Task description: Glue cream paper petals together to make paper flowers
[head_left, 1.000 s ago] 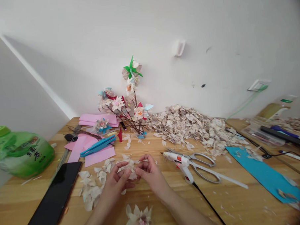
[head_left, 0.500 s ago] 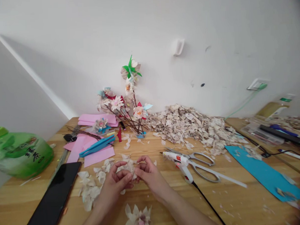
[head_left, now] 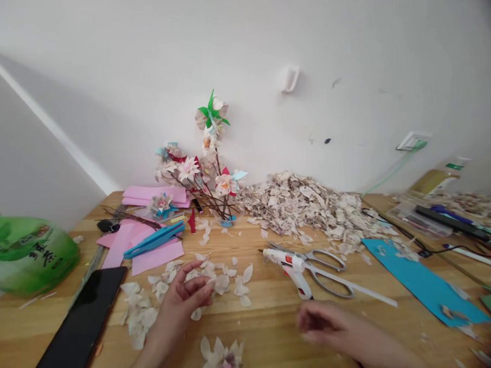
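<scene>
My left hand [head_left: 183,300] is over the loose pale petals [head_left: 141,316], thumb and fingertips brought together. Whatever may be pinched there is too small to make out. My right hand [head_left: 325,324] is smeared by motion just below the handle of a white glue gun [head_left: 287,261], apart from it as far as I can see. The gun lies against a pair of grey-handled scissors [head_left: 330,280], a white glue stick at its back. A petal flower with a pinkish centre [head_left: 224,361] rests on the wood between my forearms.
Behind stand flowers on twigs [head_left: 212,174] beside a heap of dry petals [head_left: 303,208]. Blue tweezers [head_left: 154,240] lie on pink paper [head_left: 159,258]. At left are a phone [head_left: 80,321] and a green bottle [head_left: 32,253]; at right, a blue sheet [head_left: 416,285].
My right hand has left my left hand and swung right, below the glue gun. The left hand stays near the petals. The camera view has shifted slightly.
</scene>
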`<state>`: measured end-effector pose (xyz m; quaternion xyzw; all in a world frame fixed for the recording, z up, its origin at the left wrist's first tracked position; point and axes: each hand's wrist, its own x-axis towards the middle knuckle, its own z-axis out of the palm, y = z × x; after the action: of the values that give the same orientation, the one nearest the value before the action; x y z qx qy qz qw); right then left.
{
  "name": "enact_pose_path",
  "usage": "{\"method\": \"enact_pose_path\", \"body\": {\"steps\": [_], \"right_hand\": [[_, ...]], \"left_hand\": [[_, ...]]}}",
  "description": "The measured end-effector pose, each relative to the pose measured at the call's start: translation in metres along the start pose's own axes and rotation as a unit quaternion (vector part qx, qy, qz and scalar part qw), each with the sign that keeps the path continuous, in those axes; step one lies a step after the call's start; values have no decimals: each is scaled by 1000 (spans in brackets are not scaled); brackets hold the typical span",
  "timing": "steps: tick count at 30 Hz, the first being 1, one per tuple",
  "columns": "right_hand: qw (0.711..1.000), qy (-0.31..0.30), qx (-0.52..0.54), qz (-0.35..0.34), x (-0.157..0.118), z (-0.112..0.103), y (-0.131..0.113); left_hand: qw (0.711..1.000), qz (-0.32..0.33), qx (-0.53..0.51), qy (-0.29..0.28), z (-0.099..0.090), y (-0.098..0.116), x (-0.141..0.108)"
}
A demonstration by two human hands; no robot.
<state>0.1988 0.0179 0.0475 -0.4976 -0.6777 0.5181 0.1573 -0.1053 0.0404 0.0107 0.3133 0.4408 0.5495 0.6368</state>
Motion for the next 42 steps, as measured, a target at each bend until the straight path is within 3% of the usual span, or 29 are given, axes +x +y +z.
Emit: {"method": "enact_pose_path", "body": {"steps": [2,4,5,7,12,16,22,27,34,42], "right_hand": [[997,71,-20,39,-13,-21,18],[980,188,-28,54,-12,-33,31],[970,238,-27,50,-7,-34,35],[959,279,-31,42,8,-31,36],[962,265,-60,12,58,-7,24],[960,277,-49,11,75,2,11],[979,205,8,-11,50,29,-17],[976,216,-2,-19,38,53,-33],[977,166,-66,-113,42,51,-43],[983,168,-35,-64,41,54,-43]], "left_hand": [[1000,-2,-2,1,1,-1,0],[1000,-4,-2,6,2,-2,0],[1000,-5,-2,9,3,-3,-1],[1000,-4,-2,17,6,-4,-2],[999,-11,0,37,11,-3,-5],[999,-20,2,50,12,-2,-7],[997,-9,-7,80,12,-2,-7],[996,-6,-20,90,9,-3,-2],[996,-15,-24,87,10,-3,-2],[996,-15,-24,84,11,-3,-4]]}}
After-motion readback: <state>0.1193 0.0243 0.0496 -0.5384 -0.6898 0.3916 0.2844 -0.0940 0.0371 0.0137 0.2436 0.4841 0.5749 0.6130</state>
